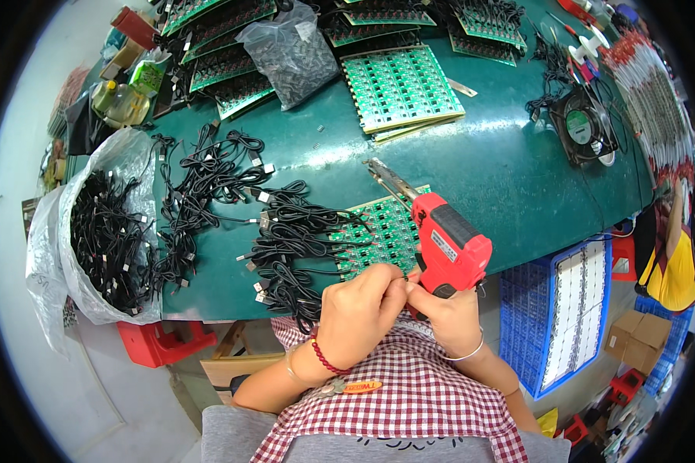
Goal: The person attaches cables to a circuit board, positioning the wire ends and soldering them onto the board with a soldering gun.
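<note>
My right hand [452, 318] is closed round the lower grip of a red and black soldering gun [459, 255], whose metal tip points up and away over the table. Close beside it, my left hand [363, 312] pinches something small that its fingers hide. The fingertips of both hands meet just at the near edge of a green circuit board panel [390, 235]. Black USB cables [289, 231] lie bundled to the left of this panel, several with their wire ends on it. The gun covers part of the panel's right side.
Loose black cables [201, 177] and a clear bag of cables [108, 247] lie at left. Stacked circuit panels [401, 89] and a grey bag of small parts [293, 58] sit at the back. A fan [583, 127] stands right; blue crates [552, 316] stand below the table edge.
</note>
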A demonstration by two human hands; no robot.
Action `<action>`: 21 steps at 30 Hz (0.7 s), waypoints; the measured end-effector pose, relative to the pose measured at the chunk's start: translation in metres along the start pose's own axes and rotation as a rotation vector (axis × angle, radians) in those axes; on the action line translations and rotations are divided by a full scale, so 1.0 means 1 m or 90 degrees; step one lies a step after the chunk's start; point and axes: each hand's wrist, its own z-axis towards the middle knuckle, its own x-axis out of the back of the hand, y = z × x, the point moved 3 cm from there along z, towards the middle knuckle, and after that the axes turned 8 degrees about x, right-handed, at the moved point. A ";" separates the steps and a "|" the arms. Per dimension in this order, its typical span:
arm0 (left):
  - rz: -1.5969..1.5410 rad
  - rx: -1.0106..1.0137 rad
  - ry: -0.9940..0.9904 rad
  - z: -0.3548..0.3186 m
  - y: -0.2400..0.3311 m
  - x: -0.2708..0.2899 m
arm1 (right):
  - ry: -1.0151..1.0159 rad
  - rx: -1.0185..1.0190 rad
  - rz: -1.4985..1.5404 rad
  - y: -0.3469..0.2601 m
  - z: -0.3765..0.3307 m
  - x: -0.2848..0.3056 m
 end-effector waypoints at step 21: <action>0.341 0.012 0.108 0.021 -0.026 -0.008 | 0.081 0.041 -0.009 0.042 -0.059 0.088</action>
